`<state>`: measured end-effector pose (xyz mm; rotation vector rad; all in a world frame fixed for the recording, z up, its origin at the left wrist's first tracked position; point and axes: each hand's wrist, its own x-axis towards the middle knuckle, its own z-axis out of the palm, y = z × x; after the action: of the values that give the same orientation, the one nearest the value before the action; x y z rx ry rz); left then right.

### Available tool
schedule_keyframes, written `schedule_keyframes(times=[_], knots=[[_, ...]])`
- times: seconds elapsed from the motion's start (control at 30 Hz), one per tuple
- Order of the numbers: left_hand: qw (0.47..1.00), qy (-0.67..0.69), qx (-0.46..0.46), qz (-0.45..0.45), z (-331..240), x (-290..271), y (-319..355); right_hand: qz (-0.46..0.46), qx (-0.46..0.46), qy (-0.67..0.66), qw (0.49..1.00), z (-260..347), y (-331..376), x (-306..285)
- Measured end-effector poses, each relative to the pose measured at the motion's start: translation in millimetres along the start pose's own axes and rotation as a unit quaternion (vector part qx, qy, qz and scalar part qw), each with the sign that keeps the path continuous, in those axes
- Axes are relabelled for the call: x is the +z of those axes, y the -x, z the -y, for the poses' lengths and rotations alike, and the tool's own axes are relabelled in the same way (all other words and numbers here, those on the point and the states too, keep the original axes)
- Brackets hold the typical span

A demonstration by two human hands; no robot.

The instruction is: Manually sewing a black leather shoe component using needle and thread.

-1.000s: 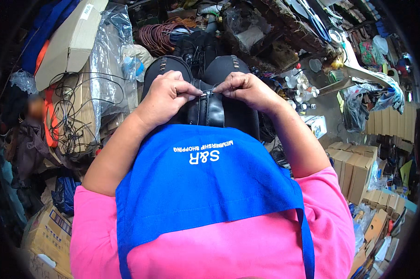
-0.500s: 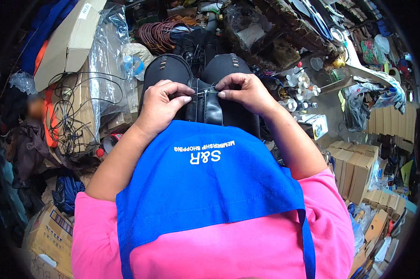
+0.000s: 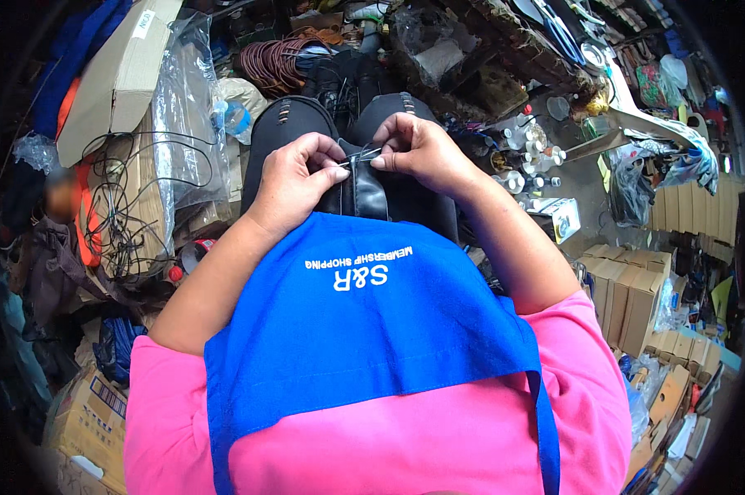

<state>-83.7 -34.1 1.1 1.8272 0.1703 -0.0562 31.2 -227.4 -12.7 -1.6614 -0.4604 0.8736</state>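
Note:
A black leather piece point(image 3: 371, 196) with a seam along it stands between my knees, above my apron. Thin pale thread point(image 3: 358, 157) crosses its top edge, and a strand hangs down its left side. My left hand point(image 3: 298, 175) is closed at the left of this edge, thumb and forefinger pinching the thread. On the right, my right hand point(image 3: 415, 155) pinches thread strands between thumb and fingers, close to the leather. Whether a needle is among the strands is too small to tell.
At left are tangled black cord point(image 3: 133, 206), clear plastic sheeting point(image 3: 183, 107) and cardboard point(image 3: 129, 70). Coiled brown cord point(image 3: 275, 66) lies beyond my knees. Several small bottles point(image 3: 517, 157) stand to the right, with scissors point(image 3: 554, 29) above and stacked cardboard boxes point(image 3: 624, 289) lower down.
My right hand has shifted slightly left and its fingers are more bunched. The two hands are closer together, and the thread span between them is shorter.

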Motion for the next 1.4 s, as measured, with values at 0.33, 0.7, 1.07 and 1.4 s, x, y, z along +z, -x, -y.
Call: schedule_keyframes(times=[0.33, 0.7, 1.07, 1.4], knots=[[0.998, -0.022, 0.037, -0.039, 2.9, 3.7, 3.5, 0.046, 0.055, 0.13, 0.989, 18.7, -8.5, 1.3], [0.973, -0.126, 0.174, -0.081, 11.5, -15.0, -0.3, 0.042, 0.042, 0.193, 0.979, 40.1, -4.3, -10.4], [0.869, -0.44, 0.225, 0.029, -49.0, -26.1, 6.7, 0.063, -0.199, 0.561, 0.801, 66.4, 7.1, 1.2], [0.805, -0.49, 0.293, 0.159, -34.7, -36.8, -12.3, 0.086, -0.272, 0.597, 0.75, 66.7, 3.7, -7.5]])
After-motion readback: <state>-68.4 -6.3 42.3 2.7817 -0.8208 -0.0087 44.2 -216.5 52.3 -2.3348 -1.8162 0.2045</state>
